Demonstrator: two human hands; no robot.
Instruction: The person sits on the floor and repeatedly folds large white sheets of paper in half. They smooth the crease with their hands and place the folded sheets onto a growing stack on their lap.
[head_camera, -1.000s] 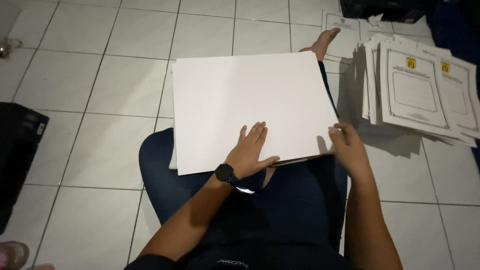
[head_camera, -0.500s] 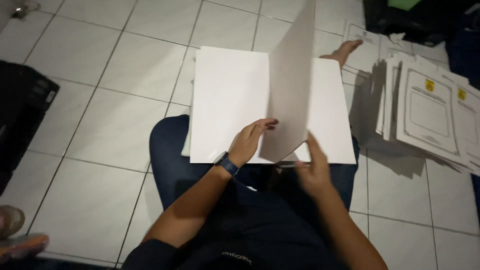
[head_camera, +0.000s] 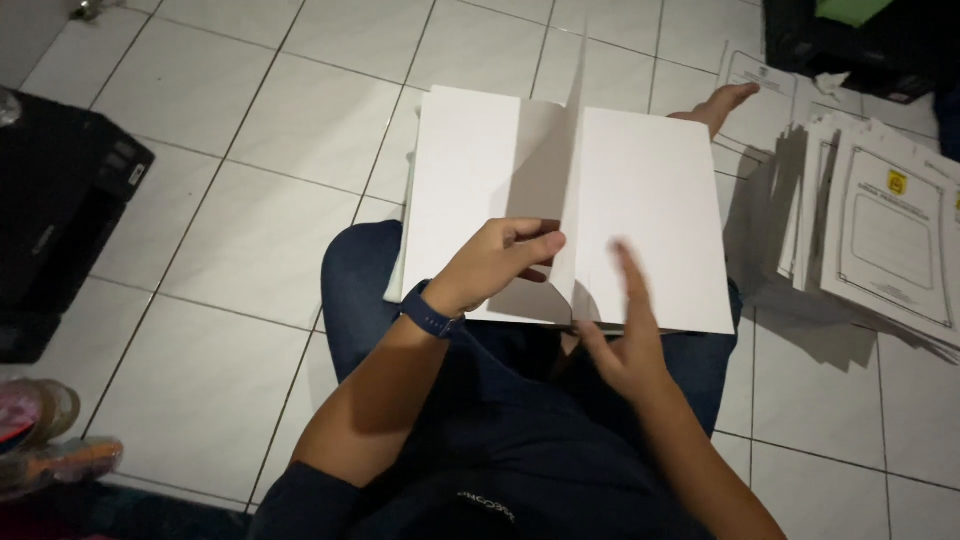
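The big white paper (head_camera: 640, 200) lies on the person's lap; the left hand (head_camera: 495, 262) pinches its middle fold, fingers closed on it; the right hand (head_camera: 625, 335) lies open, flat; it is half folded; pressing remains

I see plain white paper sheets (head_camera: 640, 210) with no print on them, a grey shadow across the sheet at the fold. My trousers (head_camera: 360, 280) are dark navy, and the watch (head_camera: 428, 312) on my wrist is dark blue. The floor (head_camera: 220, 200) is white tile with dark grout lines in a square grid. At three o'clock, the stacked forms (head_camera: 890, 220) are white with black borders and a small yellow emblem. At nine o'clock sits a black box (head_camera: 60, 230).
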